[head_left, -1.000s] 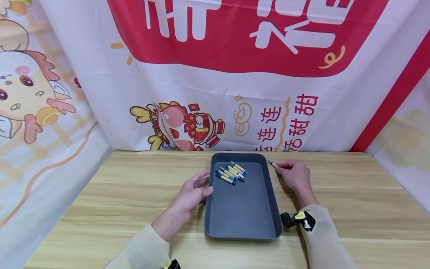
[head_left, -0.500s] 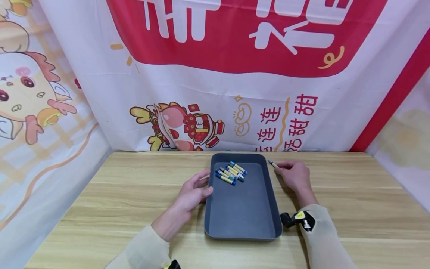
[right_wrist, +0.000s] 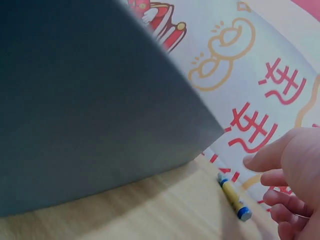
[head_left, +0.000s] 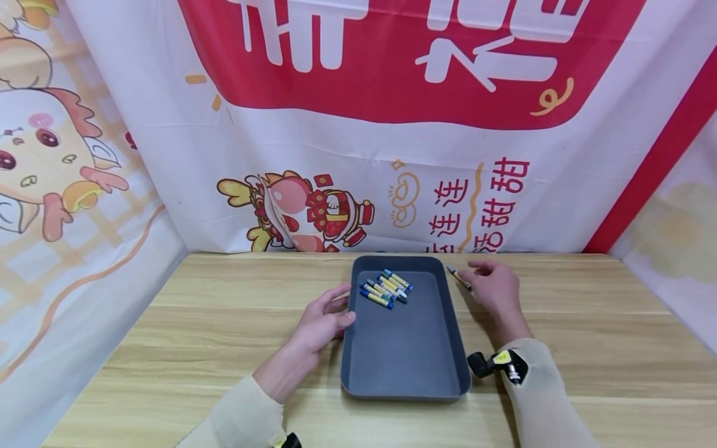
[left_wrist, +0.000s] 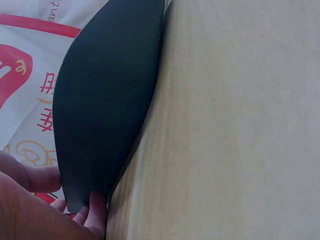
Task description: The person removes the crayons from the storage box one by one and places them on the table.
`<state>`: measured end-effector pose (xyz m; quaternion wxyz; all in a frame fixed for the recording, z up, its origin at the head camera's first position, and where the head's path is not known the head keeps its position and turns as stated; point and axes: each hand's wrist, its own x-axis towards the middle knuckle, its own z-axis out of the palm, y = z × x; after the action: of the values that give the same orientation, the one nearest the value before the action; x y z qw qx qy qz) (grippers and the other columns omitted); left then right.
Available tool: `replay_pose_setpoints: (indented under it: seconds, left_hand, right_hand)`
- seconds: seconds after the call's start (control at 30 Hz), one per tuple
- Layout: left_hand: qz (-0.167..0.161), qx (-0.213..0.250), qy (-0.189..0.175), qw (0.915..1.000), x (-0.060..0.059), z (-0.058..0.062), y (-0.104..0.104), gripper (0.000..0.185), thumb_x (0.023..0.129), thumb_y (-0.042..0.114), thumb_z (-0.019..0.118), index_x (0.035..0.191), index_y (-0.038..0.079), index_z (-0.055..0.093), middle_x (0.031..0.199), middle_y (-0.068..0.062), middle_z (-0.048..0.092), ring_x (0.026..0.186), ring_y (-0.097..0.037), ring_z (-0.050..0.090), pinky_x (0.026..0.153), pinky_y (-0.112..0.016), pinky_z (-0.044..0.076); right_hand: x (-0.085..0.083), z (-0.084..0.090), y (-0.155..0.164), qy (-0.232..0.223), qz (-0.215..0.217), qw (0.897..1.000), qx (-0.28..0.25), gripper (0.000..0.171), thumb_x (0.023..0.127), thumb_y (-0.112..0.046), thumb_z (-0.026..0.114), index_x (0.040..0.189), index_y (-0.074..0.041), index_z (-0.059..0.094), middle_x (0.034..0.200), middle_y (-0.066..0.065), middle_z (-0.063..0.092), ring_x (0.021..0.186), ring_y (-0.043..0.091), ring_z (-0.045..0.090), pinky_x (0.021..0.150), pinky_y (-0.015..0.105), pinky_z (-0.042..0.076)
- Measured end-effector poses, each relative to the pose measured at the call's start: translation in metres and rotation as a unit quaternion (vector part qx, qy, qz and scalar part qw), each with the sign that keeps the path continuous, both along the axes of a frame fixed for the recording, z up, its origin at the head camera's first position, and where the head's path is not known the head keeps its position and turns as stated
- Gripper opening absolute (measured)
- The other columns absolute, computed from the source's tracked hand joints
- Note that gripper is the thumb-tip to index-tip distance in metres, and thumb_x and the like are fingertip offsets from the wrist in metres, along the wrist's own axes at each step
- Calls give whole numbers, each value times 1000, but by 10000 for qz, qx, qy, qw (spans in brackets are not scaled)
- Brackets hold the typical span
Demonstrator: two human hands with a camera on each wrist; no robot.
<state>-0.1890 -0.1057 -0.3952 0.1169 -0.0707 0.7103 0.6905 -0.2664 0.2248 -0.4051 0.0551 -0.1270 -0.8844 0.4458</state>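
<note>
A dark grey rectangular tray [head_left: 404, 354] lies on the wooden table, with several crayons [head_left: 386, 287] in yellow wrappers heaped at its far end. My left hand [head_left: 318, 322] holds the tray's left side, thumb at the rim and other fingers against the outer wall [left_wrist: 102, 95]. Right of the tray's far corner, one more yellow crayon with blue ends [right_wrist: 231, 196] lies on the table, close to the outer wall. My right hand [head_left: 495, 289] is beside that crayon, thumb and fingers spread apart. In the right wrist view, the right hand [right_wrist: 297, 172] shows a gap to the crayon.
The table [head_left: 235, 354] stretches to both sides of the tray. Behind its far edge hangs a printed white and red cloth [head_left: 403, 106], and more cloth lines the left and right sides. A black wrist device [head_left: 495, 366] sits on the right sleeve.
My right hand has let go of the crayon, its fingers parting and lifting slightly to the right. The crayon stays on the table. My left hand and the tray have not moved.
</note>
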Motion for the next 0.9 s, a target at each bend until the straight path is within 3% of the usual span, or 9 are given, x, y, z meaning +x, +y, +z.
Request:
replay_pose_setpoints:
  seconds: [0.43,0.67,0.9]
  left_hand:
    - [34,16,-9,10000,0,0,0,60,101,-1,63,158,16,51,159,-21,54,137,-35,61,107,-46,55]
    - [22,-13,-27,10000,0,0,1,60,101,0,63,158,17,51,159,-21,53,138,-35,61,108,-48,54]
    - [15,-11,-71,10000,1,1,0,60,102,2,63,158,19,50,160,-19,52,139,-35,59,110,-49,52]
  right_hand:
    - [6,37,-14,486,41,9973,-547,57,97,-50,74,140,-14,69,133,12,66,119,26,57,89,32,48]
    - [15,54,-34,623,343,9943,-794,51,98,-47,74,139,-16,70,130,12,69,111,23,59,83,29,52]
    - [21,66,-54,695,608,9851,-1449,49,98,-44,75,138,-16,70,134,8,68,116,22,59,93,31,51]
